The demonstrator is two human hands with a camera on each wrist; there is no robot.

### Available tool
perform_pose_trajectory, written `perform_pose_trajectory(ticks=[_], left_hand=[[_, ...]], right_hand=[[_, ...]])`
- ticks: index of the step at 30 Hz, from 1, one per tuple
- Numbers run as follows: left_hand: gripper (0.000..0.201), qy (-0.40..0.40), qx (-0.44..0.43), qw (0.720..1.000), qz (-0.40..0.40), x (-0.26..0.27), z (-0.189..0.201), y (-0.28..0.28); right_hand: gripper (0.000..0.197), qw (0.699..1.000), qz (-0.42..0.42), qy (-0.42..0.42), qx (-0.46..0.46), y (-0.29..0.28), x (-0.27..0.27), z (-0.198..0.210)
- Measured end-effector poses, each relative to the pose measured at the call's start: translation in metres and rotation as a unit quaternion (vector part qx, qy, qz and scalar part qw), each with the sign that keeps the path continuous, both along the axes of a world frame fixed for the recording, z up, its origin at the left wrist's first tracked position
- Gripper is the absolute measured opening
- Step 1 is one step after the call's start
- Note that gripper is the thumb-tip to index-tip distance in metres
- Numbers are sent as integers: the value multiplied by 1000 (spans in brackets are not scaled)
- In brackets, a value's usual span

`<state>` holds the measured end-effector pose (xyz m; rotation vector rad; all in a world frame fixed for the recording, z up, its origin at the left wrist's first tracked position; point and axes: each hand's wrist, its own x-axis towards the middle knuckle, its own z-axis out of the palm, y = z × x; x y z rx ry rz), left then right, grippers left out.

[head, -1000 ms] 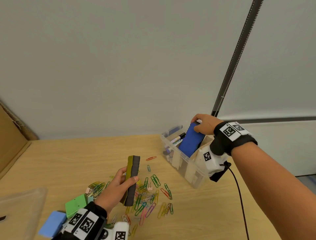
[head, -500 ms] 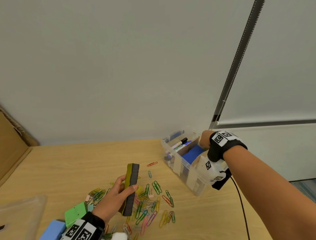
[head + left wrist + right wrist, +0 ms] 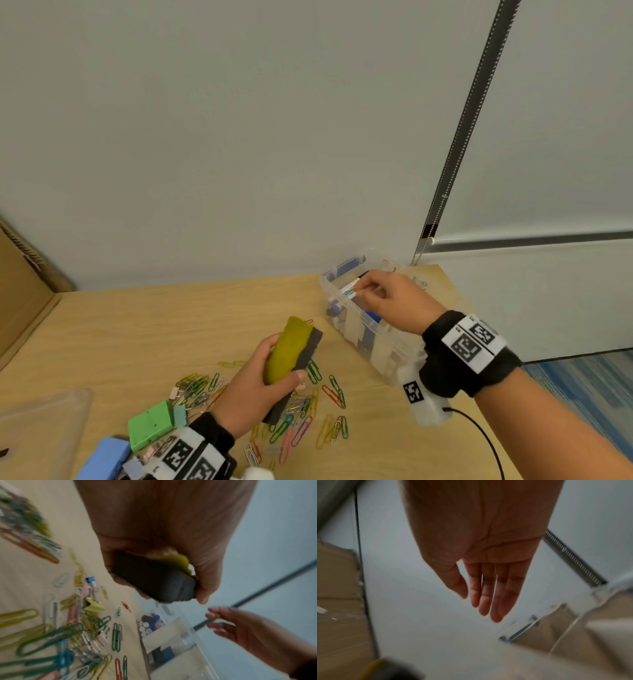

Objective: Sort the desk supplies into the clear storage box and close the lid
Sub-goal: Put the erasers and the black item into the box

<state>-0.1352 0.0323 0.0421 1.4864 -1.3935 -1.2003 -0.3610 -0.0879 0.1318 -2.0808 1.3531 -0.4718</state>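
My left hand (image 3: 270,373) grips a whiteboard eraser (image 3: 291,349), olive felt on a dark grey block, held above the desk left of the clear storage box (image 3: 368,330). In the left wrist view the eraser (image 3: 154,584) sits between thumb and fingers. My right hand (image 3: 380,298) hovers over the box with straight, relaxed fingers (image 3: 488,595) and holds nothing. Markers, a blue eraser and small items lie inside the box. Several coloured paper clips (image 3: 301,421) are scattered on the wooden desk (image 3: 137,329) under my left hand.
A green block (image 3: 150,425) and a blue block (image 3: 106,459) lie at the front left. The clear lid (image 3: 37,431) rests at the far left edge. Cardboard (image 3: 20,301) leans at the left. The wall stands close behind the box.
My right hand pushed the blue eraser down into the box, let it go and rose with open fingers. My left hand carried the olive eraser rightward toward the box and tilted it.
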Motion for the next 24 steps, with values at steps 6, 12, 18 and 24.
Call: perform_pose_trajectory(ticks=[6, 12, 18, 24], left_hand=[[54, -69, -119, 990, -24, -43, 24, -17], [51, -157, -182, 971, -6, -70, 40, -64], [61, -390, -119, 912, -37, -100, 12, -115], [72, -424, -107, 899, -16, -109, -13, -111]], right_hand=[[38, 960, 109, -58, 251, 25, 15, -5], [20, 994, -29, -99, 26, 3, -40, 31], [17, 989, -97, 22, -112, -26, -58, 21], [22, 994, -48, 101, -19, -53, -45, 5]])
